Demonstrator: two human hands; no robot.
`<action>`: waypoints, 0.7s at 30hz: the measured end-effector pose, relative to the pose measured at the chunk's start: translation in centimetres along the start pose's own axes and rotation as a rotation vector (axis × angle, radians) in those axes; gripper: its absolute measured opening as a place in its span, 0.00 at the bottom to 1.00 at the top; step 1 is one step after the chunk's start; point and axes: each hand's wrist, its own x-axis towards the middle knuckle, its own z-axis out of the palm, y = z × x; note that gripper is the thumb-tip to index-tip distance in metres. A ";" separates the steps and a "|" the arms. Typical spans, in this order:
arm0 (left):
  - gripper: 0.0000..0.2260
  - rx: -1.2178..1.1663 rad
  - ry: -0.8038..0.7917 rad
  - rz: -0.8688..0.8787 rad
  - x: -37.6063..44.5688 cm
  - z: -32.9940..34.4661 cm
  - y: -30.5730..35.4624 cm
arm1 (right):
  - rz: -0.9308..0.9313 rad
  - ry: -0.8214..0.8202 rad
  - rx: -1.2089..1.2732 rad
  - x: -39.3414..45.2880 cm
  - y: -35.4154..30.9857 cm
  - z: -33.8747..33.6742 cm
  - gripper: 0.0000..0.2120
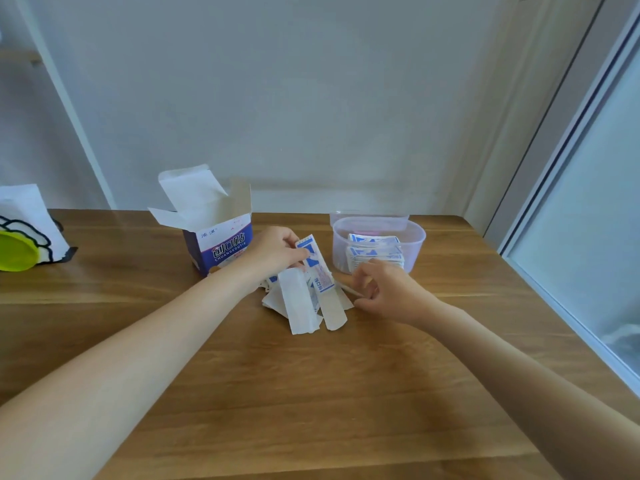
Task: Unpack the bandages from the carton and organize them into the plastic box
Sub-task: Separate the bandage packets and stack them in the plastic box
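Both hands on bandages point(304, 289), grips unclear

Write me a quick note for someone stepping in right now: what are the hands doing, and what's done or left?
Left hand: pinches a bandage at the top of the loose pile on the table.
Right hand: fingers curled by the pile's right edge; whether it holds anything is unclear.
Carton: open, upright, behind the left hand.
Box: lid off, already holds stacked bandages.
Left: move the pile into the box.
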 end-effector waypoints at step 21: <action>0.04 -0.492 -0.371 -0.138 -1.8 -1.3 0.5 | -0.097 0.235 0.439 1.4 -3.7 -1.6 0.12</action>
